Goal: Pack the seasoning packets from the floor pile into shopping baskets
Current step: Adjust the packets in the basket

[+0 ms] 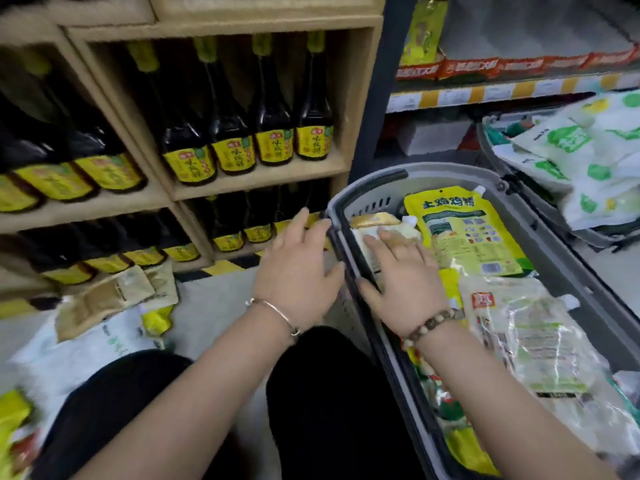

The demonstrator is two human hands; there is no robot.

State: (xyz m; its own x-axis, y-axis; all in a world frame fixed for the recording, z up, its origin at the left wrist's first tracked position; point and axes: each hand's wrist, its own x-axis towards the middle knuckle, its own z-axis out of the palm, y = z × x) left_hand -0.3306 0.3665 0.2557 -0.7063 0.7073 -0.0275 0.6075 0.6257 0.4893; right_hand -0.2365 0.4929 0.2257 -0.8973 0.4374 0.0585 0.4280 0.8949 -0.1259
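head view, taken crouched between the shelf and the baskets. my right hand (401, 271) lies flat inside the long grey plastic shopping basket (450, 171). its fingers are straight and close together, pressing on a pale gold-and-cream flat seasoning packet (375, 221) at the basket's far left end; nothing is pinched. my left hand (298, 268) is spread and loose just outside the basket's left rim. its thumb is at the dark handle bar (346, 258), but contact cannot be told.

governing relation, as i judge it: the floor pile lies to my left and lower, well apart from the basket, so the left hand is the nearer one. on top of the pile is a tan flat paper packet (104, 299), its long axis running lower left to upper right. a small yellow spouted pouch (157, 318) lies just beside it, and both rest on a large white bag (86, 348).

contents: the grey basket also holds a tall yellow spouted pouch (464, 233) with its long axis along the basket, and a clear crinkled pouch with a red label (530, 341) nearer me, over more yellow packets. the second grey basket (498, 168), at right, holds white-and-green bags (568, 147).
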